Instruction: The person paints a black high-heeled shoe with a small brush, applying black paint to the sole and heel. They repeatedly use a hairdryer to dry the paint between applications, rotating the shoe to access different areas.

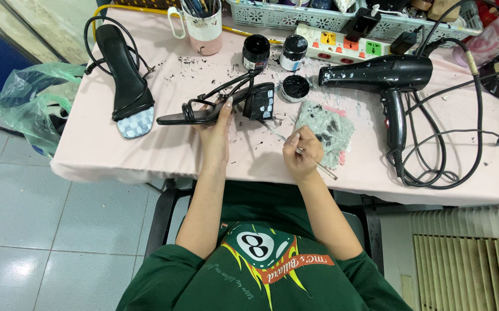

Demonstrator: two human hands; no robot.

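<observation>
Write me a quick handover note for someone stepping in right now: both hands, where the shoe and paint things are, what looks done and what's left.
Left hand: holds the black strappy block-heel sandal on its side on the pink-covered table.
Right hand: grips a thin paintbrush, tip near the heel.
Open black paint jar sits behind the heel, two more small jars beyond; stained grey rag and black hair dryer to the right.
Done: heel block partly black.
Left: pale patches on that heel; the second black sandal, far left, still has a pale heel.

Black strappy heeled sandal (220,103) lies sideways on the table; thin brush (304,152) slants beside it.
</observation>
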